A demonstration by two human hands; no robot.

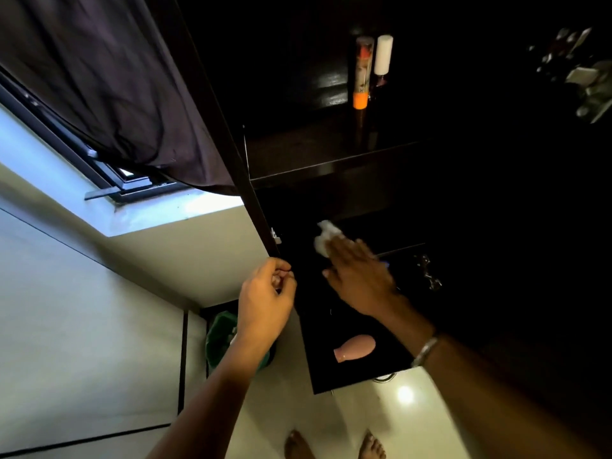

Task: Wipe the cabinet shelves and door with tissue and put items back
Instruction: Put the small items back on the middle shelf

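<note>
The right hand (359, 276) lies flat with straight fingers on a wad of white tissue (324, 238), pressing it against a dark surface inside the open cabinet; which surface it is, the gloom hides; the tissue pokes out beyond the fingertips. The left hand (266, 299) has its fingers curled round the edge of the dark door (231, 134), gripping it just below a small metal hinge (275, 236). On the upper shelf (331, 167) stand 2 upright bottles, touching or nearly so: 1 with an orange band (361, 74), 1 with a white cap (383, 56). A pink bottle (355, 348) lies on its side on a low shelf, below the right forearm; a bangle (424, 350) circles the right wrist. A green bin (221, 339) sits in the floor corner under the left arm; a dark curtain (109, 87) hangs over the window; 2 bare feet (334, 443) stand on the pale floor.
</note>
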